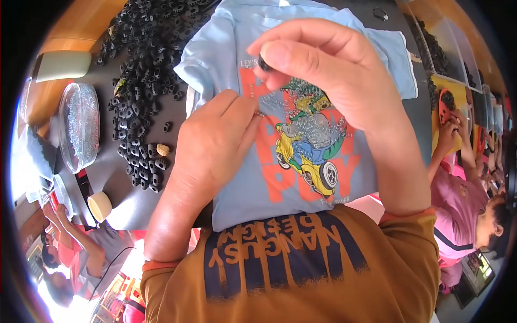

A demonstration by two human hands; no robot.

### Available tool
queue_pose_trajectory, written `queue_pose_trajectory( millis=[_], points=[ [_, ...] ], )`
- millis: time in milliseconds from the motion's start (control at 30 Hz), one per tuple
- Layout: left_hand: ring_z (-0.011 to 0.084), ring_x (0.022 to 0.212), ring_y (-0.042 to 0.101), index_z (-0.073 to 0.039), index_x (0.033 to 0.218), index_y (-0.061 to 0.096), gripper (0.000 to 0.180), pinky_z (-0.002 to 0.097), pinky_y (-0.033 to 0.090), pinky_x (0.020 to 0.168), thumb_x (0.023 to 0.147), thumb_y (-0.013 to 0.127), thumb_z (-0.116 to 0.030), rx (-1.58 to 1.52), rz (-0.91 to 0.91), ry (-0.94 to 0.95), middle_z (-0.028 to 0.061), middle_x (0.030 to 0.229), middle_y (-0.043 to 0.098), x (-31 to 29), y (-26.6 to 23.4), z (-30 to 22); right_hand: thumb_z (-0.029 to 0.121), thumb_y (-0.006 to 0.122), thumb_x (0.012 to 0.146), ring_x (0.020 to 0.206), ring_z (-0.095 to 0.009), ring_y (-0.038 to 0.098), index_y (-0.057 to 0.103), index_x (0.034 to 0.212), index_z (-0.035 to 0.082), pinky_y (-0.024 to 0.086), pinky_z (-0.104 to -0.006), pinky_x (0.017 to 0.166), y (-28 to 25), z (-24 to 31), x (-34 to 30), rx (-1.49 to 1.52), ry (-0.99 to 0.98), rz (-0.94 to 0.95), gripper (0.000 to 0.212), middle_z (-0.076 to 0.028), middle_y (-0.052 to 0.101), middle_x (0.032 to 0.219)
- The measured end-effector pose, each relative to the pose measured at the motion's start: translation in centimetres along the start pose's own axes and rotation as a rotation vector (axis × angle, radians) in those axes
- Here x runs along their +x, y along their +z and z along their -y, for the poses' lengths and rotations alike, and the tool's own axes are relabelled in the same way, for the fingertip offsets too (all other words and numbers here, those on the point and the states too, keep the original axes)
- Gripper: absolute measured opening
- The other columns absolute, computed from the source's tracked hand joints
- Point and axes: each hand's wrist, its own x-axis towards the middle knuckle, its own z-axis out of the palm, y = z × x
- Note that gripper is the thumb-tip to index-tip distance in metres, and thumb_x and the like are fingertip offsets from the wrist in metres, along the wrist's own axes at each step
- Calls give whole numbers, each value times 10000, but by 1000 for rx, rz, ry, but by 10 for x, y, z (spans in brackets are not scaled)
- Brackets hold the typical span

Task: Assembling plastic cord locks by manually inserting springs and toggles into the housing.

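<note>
My right hand (344, 75) is raised over a light blue T-shirt (377, 167) and pinches a small black plastic part (265, 60) between thumb and fingertips. Lower and to the left, my left hand (215, 134) rests on the shirt with its fingers curled together. Whatever those fingers hold, if anything, is hidden. The shirt lies spread over the dark table and carries an orange print with a cartoon figure on a yellow scooter. Tiny clear pieces (309, 128) lie scattered over the print. A large pile of black plastic parts (142, 113) spreads left of the shirt.
A clear round dish (63, 129) of tiny clear pieces stands at the left, near a cream-coloured round piece (99, 206). A small tan piece (162, 149) lies by the pile. Co-workers sit at both sides; one at right handles a red tray (445, 107).
</note>
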Motion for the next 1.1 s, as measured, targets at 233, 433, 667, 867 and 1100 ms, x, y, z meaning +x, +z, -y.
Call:
queue_pose_trajectory(
  millis=[233, 433, 667, 867, 1100],
  points=[
    [318, 692, 591, -75, 888, 574, 132, 415, 483, 590, 802, 668, -110, -28, -99, 32, 90, 795, 555, -1, 8, 6, 197, 596, 953, 708, -98, 623, 660, 1095, -9, 515, -255, 664, 18, 4, -2, 178, 105, -3, 258, -49, 652, 799],
    [209, 625, 578, -54, 929, 612, 129, 317, 470, 564, 818, 677, -46, -291, -169, -114, 69, 768, 583, -5, -5, 3, 158, 545, 967, 717, -115, 631, 629, 1141, -13, 524, -260, 688, 17, 3, -4, 244, 111, 36, 258, -67, 661, 820],
    [-1, 663, 420, -12, 913, 616, 68, 172, 352, 581, 859, 657, -17, -1040, -115, -358, -70, 740, 532, -11, -27, -6, 132, 604, 931, 788, -96, 617, 611, 1105, -15, 501, -239, 719, 21, 2, -7, 257, 126, 35, 228, -52, 661, 898],
    [9, 626, 383, -16, 886, 606, 56, 193, 325, 540, 861, 649, -42, -1018, 8, -346, -74, 673, 480, -10, -29, 3, 85, 625, 915, 851, -76, 590, 612, 1092, -16, 466, -219, 746, 24, 3, -10, 99, 84, 106, 204, -48, 641, 949],
    [16, 609, 355, -18, 859, 600, 82, 206, 304, 520, 853, 664, -70, -995, 102, -380, -77, 649, 438, -12, -32, 9, 3, 610, 900, 872, -118, 610, 616, 1082, -43, 489, -252, 764, 23, 1, -10, -342, -108, 161, 188, -84, 638, 986]
  ],
)
